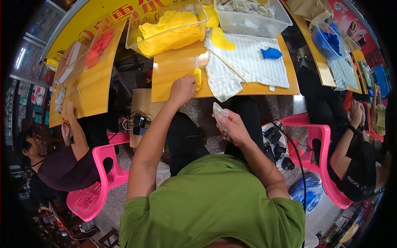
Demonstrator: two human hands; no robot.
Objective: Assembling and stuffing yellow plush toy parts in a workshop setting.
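Note:
My left hand (183,90) is at the front edge of the wooden table, its fingers closed on a small yellow-handled object (198,79). A pale narrow strip runs away from that object along the tabletop; its exact kind is unclear. Over my lap, just off the table's edge, my right hand (234,127) is closed round a crumpled greyish-white piece (219,110), which looks soft and whose far end points up. Right of my left hand lies a striped white cloth (260,74) with a thin wooden stick (227,64), a yellow curved piece (222,39) and a blue fish-shaped piece (271,53).
A clear bin of yellow pieces (169,33) and a bin of greyish pieces (254,20) stand at the back. Co-workers sit at the left table (93,78) and right table (320,53), on pink chairs (109,165). A black cable (304,177) hangs to my right.

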